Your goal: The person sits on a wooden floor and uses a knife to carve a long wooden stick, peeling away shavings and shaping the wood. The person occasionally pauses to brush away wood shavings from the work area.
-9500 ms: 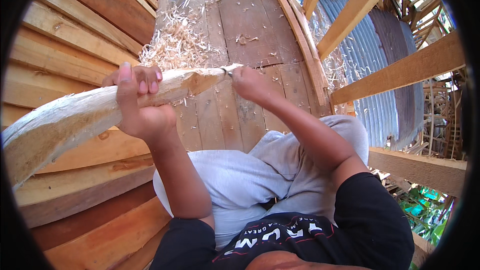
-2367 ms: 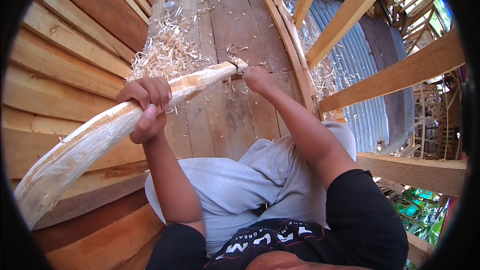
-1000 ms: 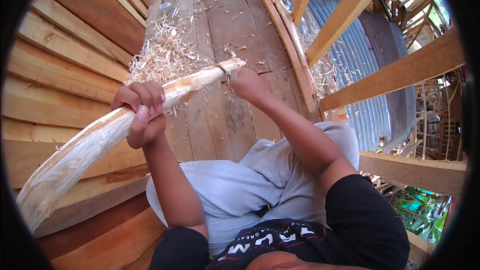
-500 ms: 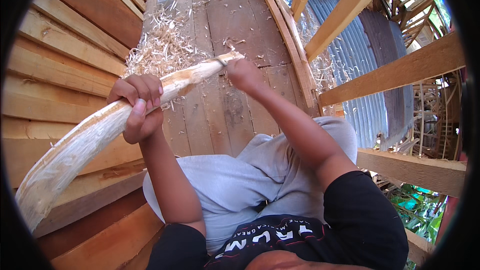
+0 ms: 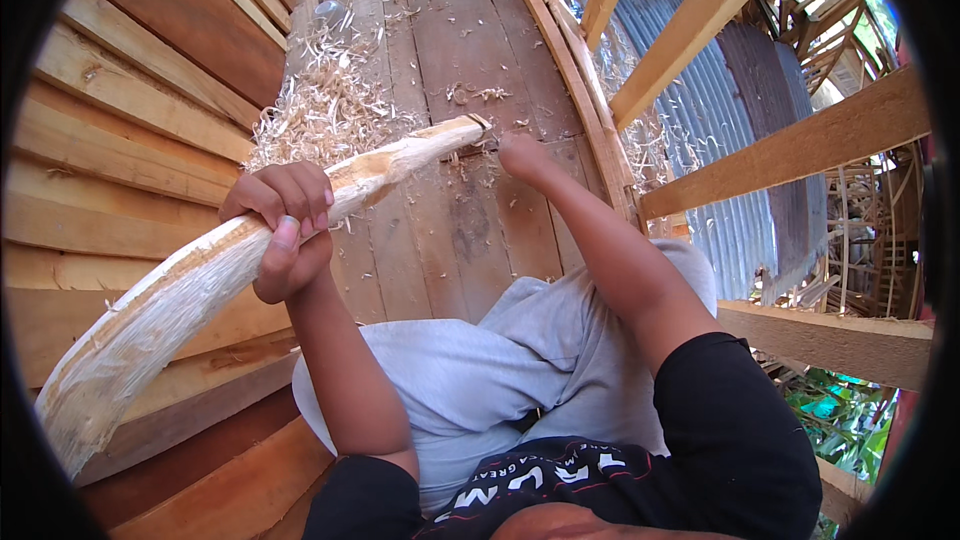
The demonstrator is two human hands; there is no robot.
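Observation:
A long, curved, pale piece of peeled wood (image 5: 165, 295) slants from the lower left up to the middle. My left hand (image 5: 285, 220) is wrapped round it near its middle, with the thumb lying along the side facing me. At the wood's narrow far tip sits a small dark blade (image 5: 482, 122), probably a knife's. My right hand (image 5: 524, 158) is closed just right of that tip. It grips the blade's tool, whose handle is hidden in the fist. Bare wood and some browner patches show along the piece.
Curly wood shavings (image 5: 320, 100) heap on the plank floor (image 5: 470, 25) beyond the wood. A small clear container (image 5: 328, 10) lies behind them. Stacked boards (image 5: 110, 155) line the left. Wooden rails (image 5: 790, 145) stand at right, before corrugated metal sheets (image 5: 690, 90). My grey-trousered legs (image 5: 450, 365) are folded near me.
My right hand and the blade have moved right and slightly down, out along the wood to its tip. The wood and my left hand have shifted slightly right and down.

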